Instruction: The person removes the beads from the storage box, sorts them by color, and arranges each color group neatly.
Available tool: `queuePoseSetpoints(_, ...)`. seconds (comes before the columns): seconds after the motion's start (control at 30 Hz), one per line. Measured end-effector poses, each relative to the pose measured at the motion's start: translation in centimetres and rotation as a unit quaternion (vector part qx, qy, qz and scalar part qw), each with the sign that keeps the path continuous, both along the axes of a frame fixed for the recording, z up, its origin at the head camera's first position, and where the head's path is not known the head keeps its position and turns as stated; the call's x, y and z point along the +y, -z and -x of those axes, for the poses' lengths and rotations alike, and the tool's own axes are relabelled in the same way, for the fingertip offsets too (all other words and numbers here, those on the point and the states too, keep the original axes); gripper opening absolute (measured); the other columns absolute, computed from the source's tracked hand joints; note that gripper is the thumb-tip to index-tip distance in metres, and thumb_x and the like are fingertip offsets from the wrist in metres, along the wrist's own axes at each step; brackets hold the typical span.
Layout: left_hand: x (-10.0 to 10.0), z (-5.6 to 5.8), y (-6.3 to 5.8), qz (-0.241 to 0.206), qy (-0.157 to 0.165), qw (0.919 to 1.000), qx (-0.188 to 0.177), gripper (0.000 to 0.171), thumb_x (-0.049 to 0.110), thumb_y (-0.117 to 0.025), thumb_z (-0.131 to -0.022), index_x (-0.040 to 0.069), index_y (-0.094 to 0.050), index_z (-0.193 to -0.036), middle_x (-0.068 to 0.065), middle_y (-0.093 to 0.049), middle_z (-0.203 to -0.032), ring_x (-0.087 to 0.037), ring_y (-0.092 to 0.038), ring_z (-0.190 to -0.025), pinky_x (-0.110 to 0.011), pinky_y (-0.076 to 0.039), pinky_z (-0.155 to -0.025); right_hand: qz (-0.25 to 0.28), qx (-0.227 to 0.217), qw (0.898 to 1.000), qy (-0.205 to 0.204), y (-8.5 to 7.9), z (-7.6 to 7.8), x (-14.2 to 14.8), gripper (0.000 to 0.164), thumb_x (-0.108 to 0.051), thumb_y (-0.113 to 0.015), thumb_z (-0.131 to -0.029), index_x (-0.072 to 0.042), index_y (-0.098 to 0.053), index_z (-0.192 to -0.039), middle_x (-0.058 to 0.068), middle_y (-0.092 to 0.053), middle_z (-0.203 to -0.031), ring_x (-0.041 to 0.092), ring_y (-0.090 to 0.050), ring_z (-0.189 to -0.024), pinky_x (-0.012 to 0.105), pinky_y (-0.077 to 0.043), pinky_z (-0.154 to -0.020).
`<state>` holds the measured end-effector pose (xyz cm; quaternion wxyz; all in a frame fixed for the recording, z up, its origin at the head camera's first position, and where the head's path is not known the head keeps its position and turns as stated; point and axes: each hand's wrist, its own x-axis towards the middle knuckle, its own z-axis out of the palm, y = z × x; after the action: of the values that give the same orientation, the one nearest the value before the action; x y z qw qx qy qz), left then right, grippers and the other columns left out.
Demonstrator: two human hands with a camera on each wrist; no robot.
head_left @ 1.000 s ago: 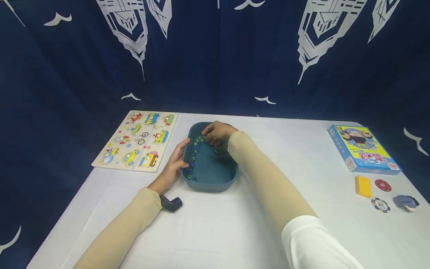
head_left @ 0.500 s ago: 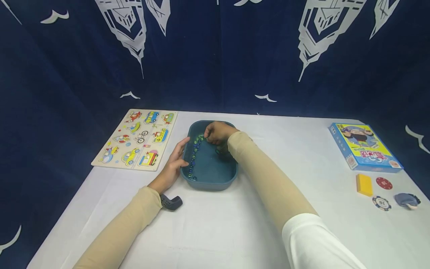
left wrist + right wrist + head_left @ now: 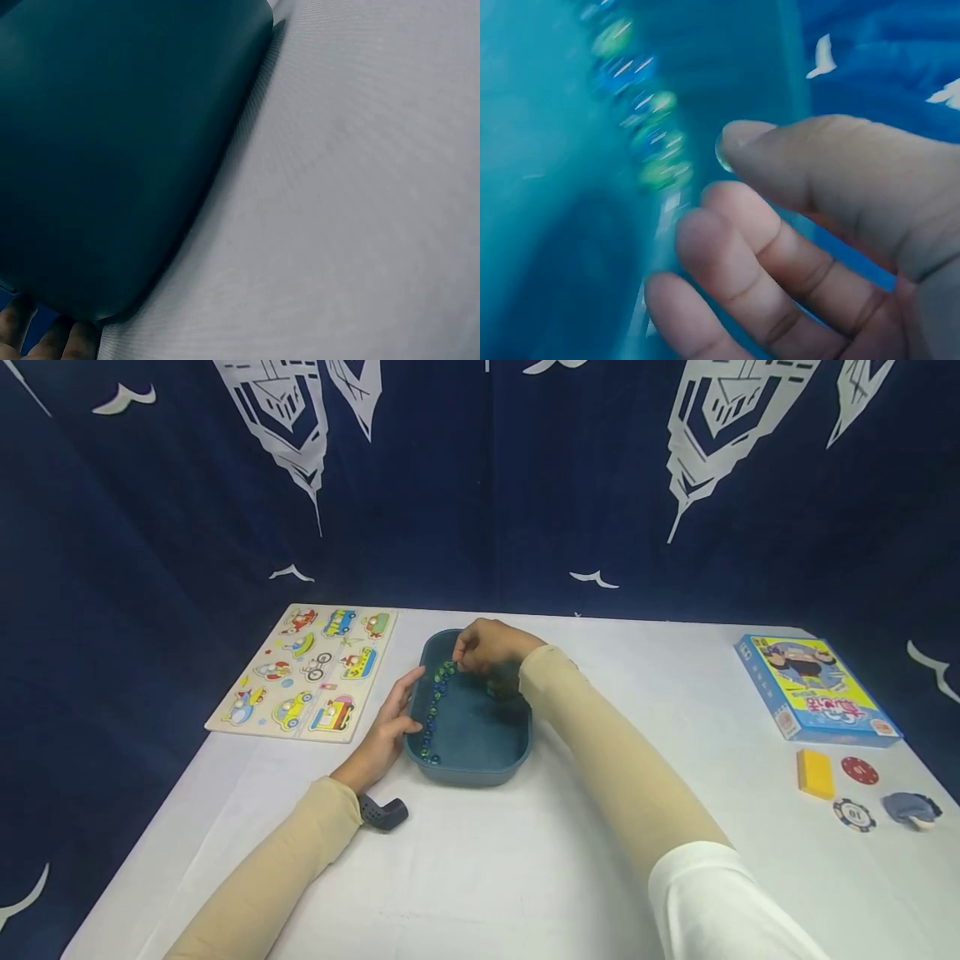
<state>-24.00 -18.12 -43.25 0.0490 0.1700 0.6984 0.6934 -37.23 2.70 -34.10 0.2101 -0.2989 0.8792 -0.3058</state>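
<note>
At the near left, my left hand (image 3: pixel 384 731) has not moved: its thumb and straight fingers are spread and rest against the left side of the blue-green tray (image 3: pixel 471 777), which sits on the white-covered table (image 3: pixel 450 868). The tray has held its place too, so I'd judge that this hand is there to steady it.

Inside, the marbles (image 3: pixel 431 724) lie in a curving row along the tray's left side, from near end to far end, and I see no clear shift in it.

The change is at the far end: my right hand (image 3: pixel 491 642) has risen slightly, its wrist swinging a little to the right, with the fingertips just by the row's last marbles. Three fingers are loosely bent. A small glassy curve shows at the thumb tip, but I cannot tell whether I'm pinching a marble. To me, the line looks undisturbed, its far end being worked on.
</note>
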Motion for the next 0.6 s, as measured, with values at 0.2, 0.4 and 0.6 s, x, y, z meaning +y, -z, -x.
queuePoseSetpoints(0.2,0.4,0.2,0.0,0.004,0.003,1.0000,-0.001,0.090,0.004,-0.044,-0.075,0.018,-0.017,-0.159,0.004,-0.001,-0.167,-0.017,0.005,-0.153,-0.052,0.005,-0.120,0.090,0.008,0.995,-0.031,-2.0,-1.1,2.5,0.016,-0.007,-0.067,-0.090,-0.001,-0.071,-0.104,0.015,-0.071,-0.095,0.017,-0.063,-0.078,0.033,-0.056,-0.075)
queuePoseSetpoints(0.4,0.5,0.1,0.1,-0.005,0.003,1.0000,-0.002,0.090,0.003,-0.044,-0.075,0.016,-0.017,-0.159,0.005,-0.004,-0.167,-0.018,0.001,-0.153,-0.052,0.003,-0.120,0.190,-0.002,0.982,0.009,-2.1,-2.6,6.5,0.020,-0.009,-0.068,-0.091,0.000,-0.069,-0.108,0.025,-0.068,-0.100,0.027,-0.063,-0.081,0.042,-0.055,-0.080)
queuePoseSetpoints(0.6,0.1,-0.2,0.1,-0.001,0.001,1.0000,-0.003,0.090,0.002,-0.043,-0.075,0.016,-0.016,-0.160,0.005,-0.005,-0.167,-0.020,-0.001,-0.153,-0.053,0.001,-0.120,0.233,0.022,0.968,0.095,0.0,-3.3,10.8,0.021,-0.014,-0.070,-0.092,-0.001,-0.069,-0.109,0.013,-0.069,-0.096,0.031,-0.067,-0.087,0.037,-0.057,-0.079)
